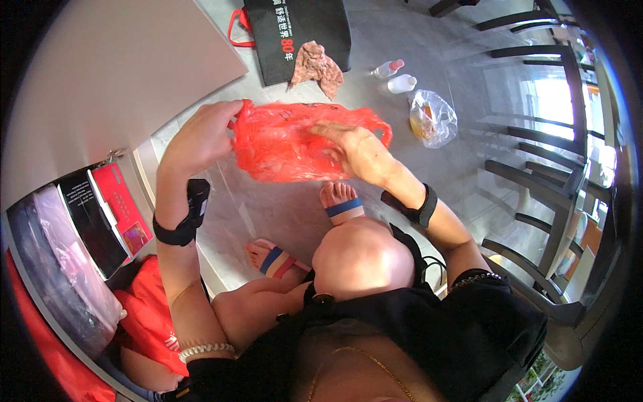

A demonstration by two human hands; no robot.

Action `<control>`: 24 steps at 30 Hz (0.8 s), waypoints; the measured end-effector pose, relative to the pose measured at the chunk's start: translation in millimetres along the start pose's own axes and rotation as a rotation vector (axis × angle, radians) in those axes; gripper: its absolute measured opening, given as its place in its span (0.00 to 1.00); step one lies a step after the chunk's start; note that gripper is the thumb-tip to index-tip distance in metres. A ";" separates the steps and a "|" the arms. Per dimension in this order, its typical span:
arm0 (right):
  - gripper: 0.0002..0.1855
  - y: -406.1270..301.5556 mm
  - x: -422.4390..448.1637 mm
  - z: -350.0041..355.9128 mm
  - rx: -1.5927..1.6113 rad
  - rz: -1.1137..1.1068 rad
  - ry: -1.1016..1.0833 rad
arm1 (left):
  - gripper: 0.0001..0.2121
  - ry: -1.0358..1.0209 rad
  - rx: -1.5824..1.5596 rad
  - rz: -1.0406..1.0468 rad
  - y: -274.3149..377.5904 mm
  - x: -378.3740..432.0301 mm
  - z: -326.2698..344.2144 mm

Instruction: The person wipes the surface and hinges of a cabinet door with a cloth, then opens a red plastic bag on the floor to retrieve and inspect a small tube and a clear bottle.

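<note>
A crinkled red plastic bag [281, 151] is stretched sideways in front of my knees, above the tiled floor. Its upper left corner is gripped by my left hand [203, 135], fingers curled around the plastic. My right hand [364, 151] lies against the bag's right half, fingers stretched over the film and thumb lower down; whether it pinches the plastic I cannot tell. A loop handle stands out at the bag's right end. Nothing can be made out inside the bag.
An open cabinet door [125, 65] is at left, over a compartment with a red box [120, 206] and a red bag [148, 301]. Beyond my hands are a black bag [301, 30], a patterned cloth [317, 68], two bottles and a clear plastic bag [437, 120]. Dark chairs [532, 183] stand right.
</note>
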State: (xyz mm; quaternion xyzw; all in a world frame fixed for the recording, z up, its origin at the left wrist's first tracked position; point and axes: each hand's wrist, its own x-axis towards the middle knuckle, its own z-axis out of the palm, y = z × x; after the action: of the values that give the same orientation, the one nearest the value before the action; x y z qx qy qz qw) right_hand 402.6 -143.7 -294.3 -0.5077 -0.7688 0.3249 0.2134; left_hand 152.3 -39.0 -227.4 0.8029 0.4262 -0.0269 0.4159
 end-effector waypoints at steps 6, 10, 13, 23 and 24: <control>0.14 -5.8 -6.6 -14.8 0.147 0.285 0.147 | 0.10 0.309 0.294 0.008 -40.7 27.1 32.8; 0.10 16.0 -15.5 -19.0 0.105 0.455 0.335 | 0.08 0.062 0.445 -0.239 -66.2 42.6 50.9; 0.10 49.6 -27.0 -17.4 0.103 0.554 0.445 | 0.07 0.077 0.330 -0.253 -85.5 47.7 60.5; 0.15 190.6 -78.1 -18.3 -0.097 0.897 0.562 | 0.17 0.502 0.013 -0.139 -35.5 45.3 40.4; 0.15 191.9 -76.9 -20.5 -0.092 0.923 0.583 | 0.18 0.535 0.027 -0.094 -33.2 44.1 39.6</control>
State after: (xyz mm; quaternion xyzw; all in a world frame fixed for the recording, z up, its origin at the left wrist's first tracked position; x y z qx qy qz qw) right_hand 569.5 -156.2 -417.2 -0.8701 -0.3885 0.1970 0.2304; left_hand 169.2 -27.6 -292.2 0.7663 0.5574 0.1610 0.2759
